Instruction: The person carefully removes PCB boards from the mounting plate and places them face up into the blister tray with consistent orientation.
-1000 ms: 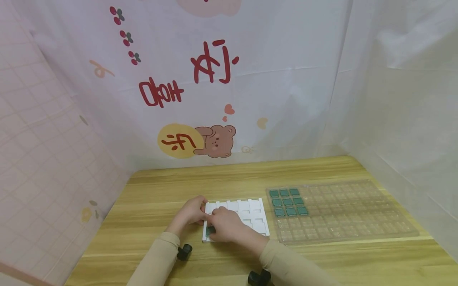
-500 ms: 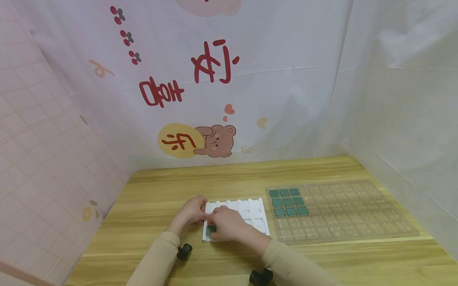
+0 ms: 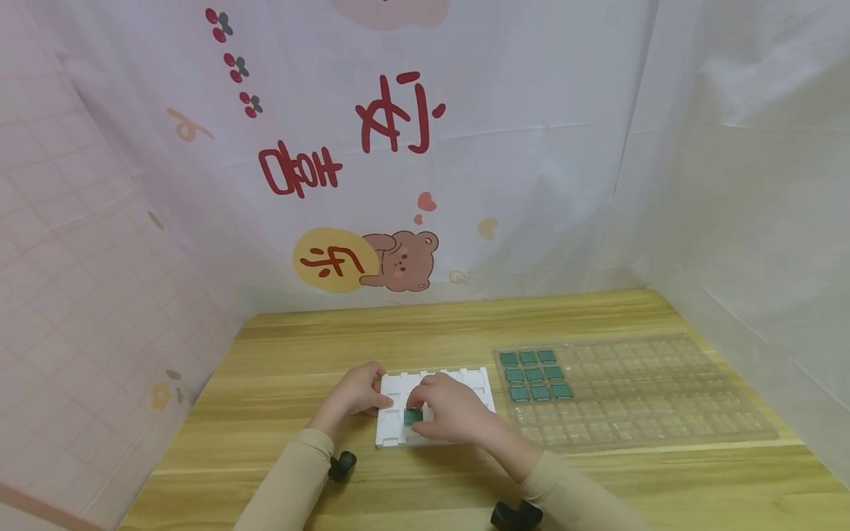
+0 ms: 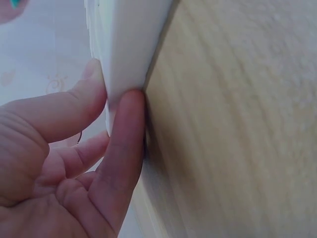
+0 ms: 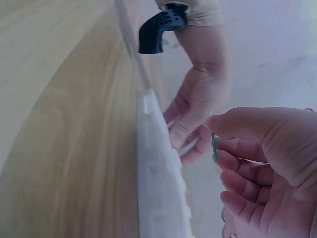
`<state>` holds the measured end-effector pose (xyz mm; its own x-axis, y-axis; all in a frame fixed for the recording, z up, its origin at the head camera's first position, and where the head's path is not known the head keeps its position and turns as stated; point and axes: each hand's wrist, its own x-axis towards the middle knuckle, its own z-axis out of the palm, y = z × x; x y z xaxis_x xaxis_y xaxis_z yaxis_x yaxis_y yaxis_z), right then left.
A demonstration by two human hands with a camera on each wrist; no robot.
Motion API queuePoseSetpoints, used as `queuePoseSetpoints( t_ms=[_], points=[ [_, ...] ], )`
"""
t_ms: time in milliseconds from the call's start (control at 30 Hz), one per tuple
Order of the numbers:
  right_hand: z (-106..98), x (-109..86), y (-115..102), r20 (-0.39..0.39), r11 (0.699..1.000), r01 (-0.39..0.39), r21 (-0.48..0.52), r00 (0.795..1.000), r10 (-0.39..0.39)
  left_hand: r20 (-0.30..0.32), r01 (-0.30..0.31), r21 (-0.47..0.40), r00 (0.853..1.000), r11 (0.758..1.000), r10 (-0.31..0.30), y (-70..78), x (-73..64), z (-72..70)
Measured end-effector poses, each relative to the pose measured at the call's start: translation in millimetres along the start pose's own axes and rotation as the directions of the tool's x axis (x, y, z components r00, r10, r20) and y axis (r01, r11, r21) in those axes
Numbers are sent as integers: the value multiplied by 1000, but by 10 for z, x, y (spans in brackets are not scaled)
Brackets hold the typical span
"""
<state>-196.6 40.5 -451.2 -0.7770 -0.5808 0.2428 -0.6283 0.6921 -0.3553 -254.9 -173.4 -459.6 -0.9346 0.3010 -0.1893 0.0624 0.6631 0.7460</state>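
A white tray [image 3: 390, 434] with recessed pockets lies on the wooden table. At its left edge my left hand [image 3: 357, 391] grips it, thumb on the top and a finger against the side wall in the left wrist view. Between thumb and fingertips, my right hand [image 3: 453, 410] pinches a small green chip, like a circuit module [image 3: 413, 417]. In the right wrist view the chip [image 5: 213, 141] appears edge-on, held apart from the tray. The right hand covers part of the tray's pockets.
To the right lies a long clear plastic tray [image 3: 637, 413] with many pockets. Several green chips [image 3: 533, 375] fill its far left corner. A printed white cloth [image 3: 531, 184] hangs behind the table, with further cloth at both sides.
My right hand has lifted the green chip from the white tray's near left corner and moved it slightly right. My left hand stays at the tray's edge.
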Motion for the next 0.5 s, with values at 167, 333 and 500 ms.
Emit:
queuePoseSetpoints(
  t_ms=[167, 333, 500],
  points=[
    [-104, -121, 78, -49, 1000, 25, 8, 998, -25, -5, 11, -7, 1000, 1000, -11, -5, -2, -4],
    [-209, -238, 157, -96, 998, 54, 30, 994, -51, -1, 4, 6, 1000, 1000, -4, 3, -12, -7],
    [-341, -378, 286, -117, 997, 61, 56, 992, -54, 6, -3, 5, 1000, 1000, 3, 6, -21, -7]
  ],
)
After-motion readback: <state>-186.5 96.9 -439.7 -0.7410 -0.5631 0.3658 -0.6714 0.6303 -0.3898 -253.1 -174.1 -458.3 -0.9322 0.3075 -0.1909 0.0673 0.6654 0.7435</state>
